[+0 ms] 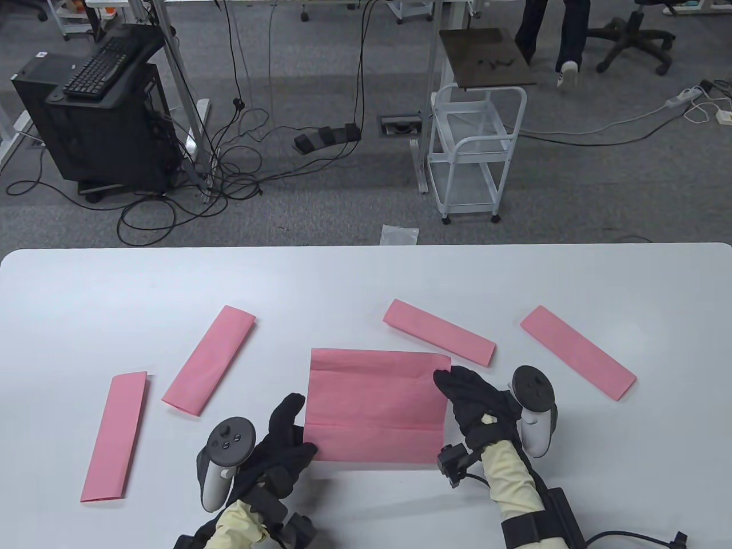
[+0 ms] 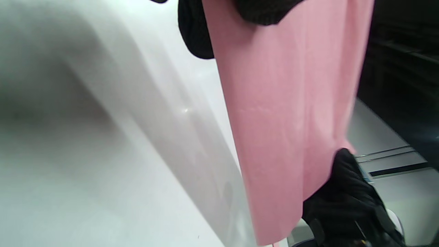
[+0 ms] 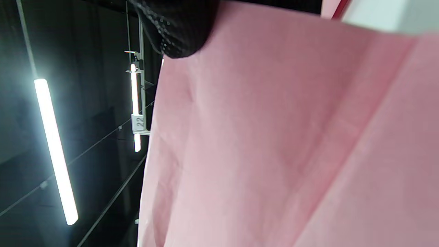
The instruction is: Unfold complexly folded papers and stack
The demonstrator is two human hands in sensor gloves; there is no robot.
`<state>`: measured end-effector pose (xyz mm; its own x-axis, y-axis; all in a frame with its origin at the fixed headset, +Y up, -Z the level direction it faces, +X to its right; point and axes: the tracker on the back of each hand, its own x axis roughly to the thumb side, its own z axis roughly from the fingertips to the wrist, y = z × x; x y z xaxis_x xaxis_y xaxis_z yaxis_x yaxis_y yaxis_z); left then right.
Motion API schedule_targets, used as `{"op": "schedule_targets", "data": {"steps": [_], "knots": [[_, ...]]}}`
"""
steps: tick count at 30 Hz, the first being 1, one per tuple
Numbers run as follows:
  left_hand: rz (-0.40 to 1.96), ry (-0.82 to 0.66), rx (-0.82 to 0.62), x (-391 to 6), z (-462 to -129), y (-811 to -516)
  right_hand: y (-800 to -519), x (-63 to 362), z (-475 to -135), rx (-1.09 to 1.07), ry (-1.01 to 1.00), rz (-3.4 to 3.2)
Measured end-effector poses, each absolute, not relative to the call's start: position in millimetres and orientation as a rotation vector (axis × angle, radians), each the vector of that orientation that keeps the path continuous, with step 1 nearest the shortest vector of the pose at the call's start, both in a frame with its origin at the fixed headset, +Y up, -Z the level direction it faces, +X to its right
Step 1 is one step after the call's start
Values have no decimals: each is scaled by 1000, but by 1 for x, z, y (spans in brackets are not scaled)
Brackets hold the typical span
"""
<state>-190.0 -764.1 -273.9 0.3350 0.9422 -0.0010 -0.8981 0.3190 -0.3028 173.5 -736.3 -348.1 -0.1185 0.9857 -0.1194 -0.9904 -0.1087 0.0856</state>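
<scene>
Pink sheet [image 1: 374, 400] is mid-unfold, front centre of the worktop [image 1: 366, 274], held between both hands. Left hand [image 1: 283, 440] has a grip on its near-left edge, fingers [image 2: 195, 31] behind the sheet and thumb in front in the left wrist view. Right hand [image 1: 472, 403] has the right edge, fingertips [image 1: 443, 380] curled over near the top corner. Both closed on the paper, nothing else in either. From the wrist views the sheet looks lifted off the surface, though I can't tell how far. A folded band still runs along its near edge, so I'd say one more fold to open. Four folded strips wait flat: two left [image 1: 114, 437] [image 1: 209, 360], two right [image 1: 439, 331] [image 1: 577, 350], all apart from each other. Handling guess: thin, near weightless, limp, holds creases, tears if yanked. Gloves will slide on a flat face, so pinch at edges or corners, two points well apart, and pull gently outward. For the strips, lift a loose corner of the top layer first.
</scene>
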Motion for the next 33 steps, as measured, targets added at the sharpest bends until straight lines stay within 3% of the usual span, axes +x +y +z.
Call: {"op": "schedule_targets", "data": {"steps": [14, 19, 23, 33], "knots": [[1241, -212, -204, -192, -274, -759, -738, 173, -368, -79, 291, 1748], [1119, -253, -215, -204, -277, -752, -746, 167, -377, -36, 398, 1707], [1115, -227, -123, -215, -275, -743, -750, 159, -380, -32, 416, 1678], [980, -288, -331, -234, -281, -747, -743, 160, -391, -98, 367, 1652]]}}
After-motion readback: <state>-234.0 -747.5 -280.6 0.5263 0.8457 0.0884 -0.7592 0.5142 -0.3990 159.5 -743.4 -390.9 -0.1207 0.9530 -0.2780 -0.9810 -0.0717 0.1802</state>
